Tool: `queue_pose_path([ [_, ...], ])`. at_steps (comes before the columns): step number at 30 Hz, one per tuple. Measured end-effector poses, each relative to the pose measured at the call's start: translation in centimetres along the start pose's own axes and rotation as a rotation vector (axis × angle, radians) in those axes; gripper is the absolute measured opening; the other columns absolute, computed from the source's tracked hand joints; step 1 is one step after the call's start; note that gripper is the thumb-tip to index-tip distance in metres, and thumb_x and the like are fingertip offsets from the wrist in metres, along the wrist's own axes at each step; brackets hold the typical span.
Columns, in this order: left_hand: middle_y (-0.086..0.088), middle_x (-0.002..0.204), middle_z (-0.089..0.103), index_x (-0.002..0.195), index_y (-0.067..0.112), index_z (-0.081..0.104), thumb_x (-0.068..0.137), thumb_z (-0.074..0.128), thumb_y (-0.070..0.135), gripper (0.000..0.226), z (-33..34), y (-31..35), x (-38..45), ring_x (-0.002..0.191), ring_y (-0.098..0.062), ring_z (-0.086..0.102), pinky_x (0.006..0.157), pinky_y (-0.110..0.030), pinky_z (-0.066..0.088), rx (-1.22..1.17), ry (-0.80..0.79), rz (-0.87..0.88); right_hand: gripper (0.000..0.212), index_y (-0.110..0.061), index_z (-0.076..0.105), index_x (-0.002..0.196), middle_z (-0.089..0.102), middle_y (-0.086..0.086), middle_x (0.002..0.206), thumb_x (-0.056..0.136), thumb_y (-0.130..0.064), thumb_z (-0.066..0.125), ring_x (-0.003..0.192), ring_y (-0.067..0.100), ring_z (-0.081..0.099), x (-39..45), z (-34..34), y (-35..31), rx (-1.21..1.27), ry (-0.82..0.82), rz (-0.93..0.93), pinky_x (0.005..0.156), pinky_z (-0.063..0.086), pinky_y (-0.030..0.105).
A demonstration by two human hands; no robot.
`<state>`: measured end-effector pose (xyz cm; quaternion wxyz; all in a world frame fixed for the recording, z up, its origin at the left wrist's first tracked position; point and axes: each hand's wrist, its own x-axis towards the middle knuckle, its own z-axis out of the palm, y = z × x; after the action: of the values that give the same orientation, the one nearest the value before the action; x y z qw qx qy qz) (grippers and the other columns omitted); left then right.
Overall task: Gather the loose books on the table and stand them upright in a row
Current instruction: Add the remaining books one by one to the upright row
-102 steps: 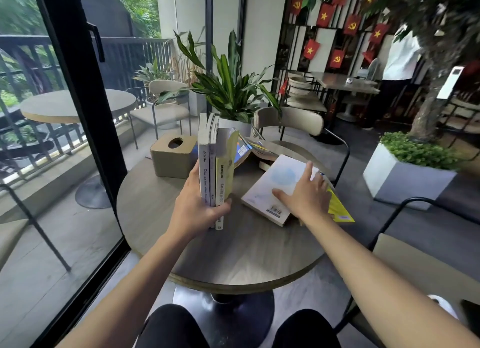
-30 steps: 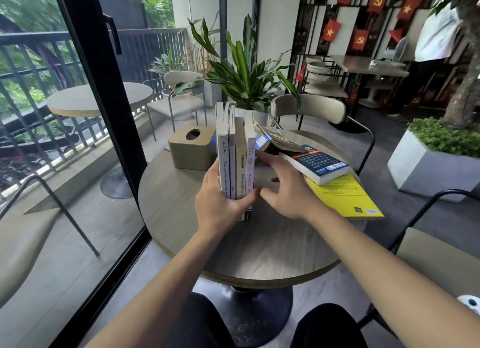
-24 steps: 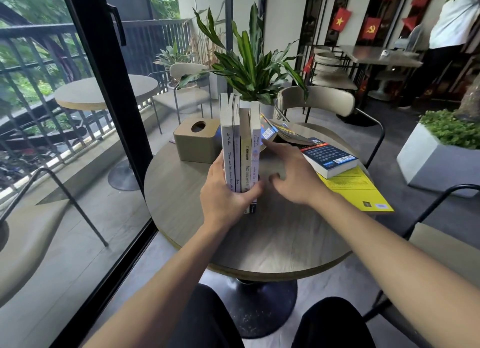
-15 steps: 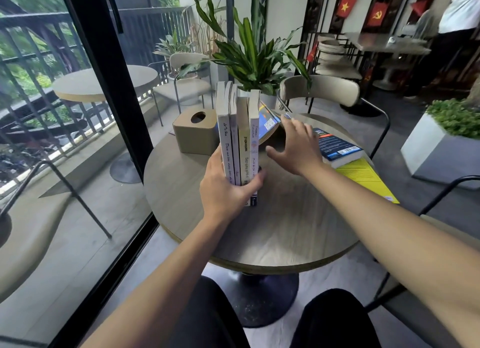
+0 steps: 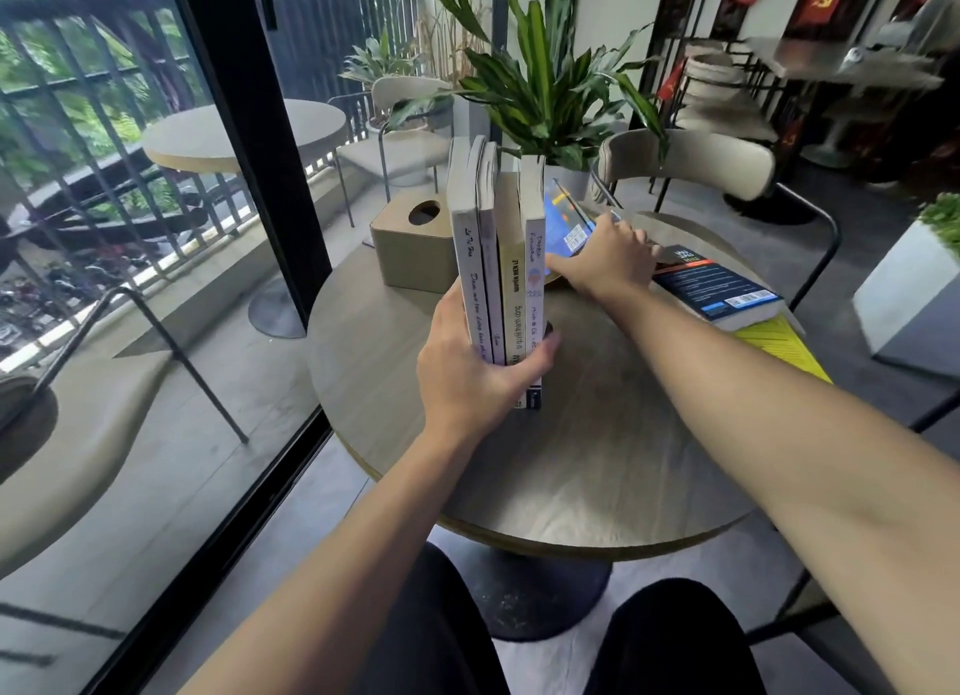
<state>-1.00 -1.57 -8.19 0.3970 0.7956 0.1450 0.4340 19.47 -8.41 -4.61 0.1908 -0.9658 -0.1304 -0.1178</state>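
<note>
Head view: our left hand (image 5: 470, 369) clamps the row of upright books (image 5: 498, 268) mid-table (image 5: 597, 460), spines toward us. Our right hand (image 5: 605, 263) lies on the blue book (image 5: 569, 221) leaning by the row; we cannot tell if it grips. Dark book (image 5: 719, 292) and yellow book (image 5: 779, 349) lie flat at right. Thin paperbacks, light, bendy, slick covers; we judge pinching near the spine best

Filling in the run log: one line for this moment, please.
left hand: clamps upright books | right hand: on blue book | dark book, yellow book: flat
</note>
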Motion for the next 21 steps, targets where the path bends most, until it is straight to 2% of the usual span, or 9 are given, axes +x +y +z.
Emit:
queue_pose_path([
  [3,0.002,0.116,0.061,0.132,0.013,0.059,0.068,0.076,0.063,0.083,0.1,-0.2,-0.1,0.107,-0.016,0.062,0.085,-0.039,0.055,-0.013,0.004,-0.018,0.054,-0.007,0.06,0.118,0.062,0.016,0.127,0.078,-0.041,0.071,0.124,0.034,0.053,-0.1,0.6,-0.1,-0.037,0.009,0.003,0.102,0.037,0.045],
  [5,0.003,0.116,0.061,0.132,0.014,0.059,0.067,0.077,0.063,0.083,0.2,-0.3,-0.1,0.107,-0.015,0.062,0.085,-0.039,0.055,-0.019,0.004,-0.027,0.033,-0.004,0.062,0.114,0.065,0.018,0.123,0.086,-0.021,0.064,0.119,0.035,0.058,-0.1,0.6,-0.3,-0.026,0.045,-0.013,0.098,0.043,0.042],
  [8,0.002,0.118,0.061,0.133,0.015,0.058,0.067,0.076,0.062,0.083,0.2,-0.3,-0.1,0.109,-0.015,0.062,0.085,-0.04,0.055,-0.003,-0.004,-0.017,0.024,0.0,0.06,0.115,0.065,0.021,0.121,0.095,-0.002,0.047,0.114,0.039,0.061,-0.2,0.0,-0.8,0.025,0.087,-0.011,0.091,0.048,0.042],
  [12,0.002,0.12,0.061,0.134,0.015,0.057,0.068,0.075,0.064,0.084,0.0,-0.3,-0.1,0.11,-0.016,0.061,0.086,-0.041,0.055,0.007,-0.006,-0.011,0.031,-0.001,0.054,0.121,0.06,0.021,0.126,0.091,0.003,0.046,0.115,0.041,0.059,-1.0,-1.9,-1.4,0.163,0.143,-0.011,0.091,0.046,0.041],
  [15,0.002,0.121,0.061,0.135,0.016,0.055,0.068,0.074,0.064,0.085,0.0,-0.4,0.0,0.11,-0.016,0.06,0.085,-0.041,0.055,0.029,-0.016,-0.005,0.034,0.0,0.051,0.119,0.058,0.017,0.125,0.086,0.004,0.045,0.109,0.039,0.058,-2.4,-3.4,-1.6,0.35,0.234,-0.036,0.084,0.042,0.04],
  [19,0.003,0.123,0.06,0.138,0.017,0.054,0.069,0.072,0.066,0.086,0.0,-0.4,-0.1,0.111,-0.015,0.059,0.086,-0.039,0.054,0.033,-0.02,-0.006,0.026,0.003,0.049,0.109,0.056,0.018,0.111,0.084,-0.002,0.051,0.097,0.03,0.055,-5.1,-3.8,-0.6,0.614,0.441,-0.087,0.072,0.029,0.027],
  [21,0.003,0.125,0.06,0.139,0.018,0.053,0.069,0.072,0.066,0.087,0.0,-0.4,-0.1,0.112,-0.014,0.059,0.087,-0.038,0.054,0.031,-0.021,0.004,0.023,0.003,0.048,0.105,0.054,0.016,0.103,0.084,-0.002,0.056,0.09,0.024,0.052,-7.1,-3.7,0.3,0.724,0.5,-0.138,0.071,0.032,0.021],
])
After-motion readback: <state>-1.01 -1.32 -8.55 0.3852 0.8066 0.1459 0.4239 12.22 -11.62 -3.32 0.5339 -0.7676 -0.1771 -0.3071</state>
